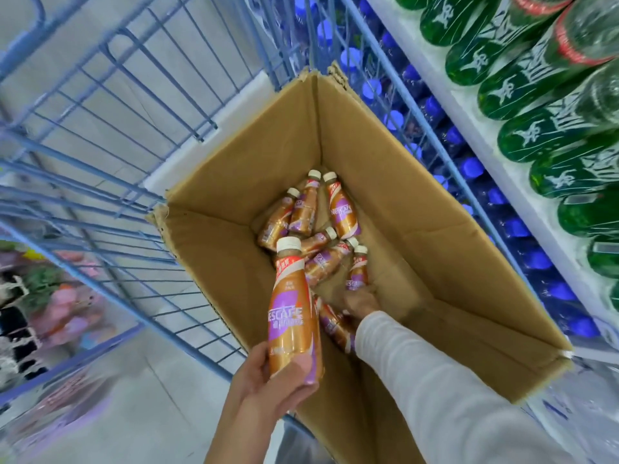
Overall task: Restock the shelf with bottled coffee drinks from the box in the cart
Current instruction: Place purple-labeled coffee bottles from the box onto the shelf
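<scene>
The box (418, 202) sat open inside the wire cart (140, 105), filling the middle of the view, with its tall walls forcing any reach to go deep. At the bottom lay the loose bottles (340, 209) of coffee, tumbled at odd angles from centre toward 12 o'clock, so each had to be picked out singly.

At 6 o'clock the left hand (268, 386) was clenched round the base of the held bottle (293, 316), keeping it upright and above the box rim. That probably parked it out of the way while the other arm worked.

Just past centre toward 5 o'clock the right hand (360, 303), in a pale sleeve, reached down to the box floor. Its fingers curled round the base of a second bottle (356, 269), which leaned cap-up toward 12 o'clock.

The shelf (432, 68) ran along the 2 o'clock side, close beside the cart for a short carry. It bore green bottles (522, 78) above and blue-capped bottles (469, 165) below. No coffee row showed there.
</scene>
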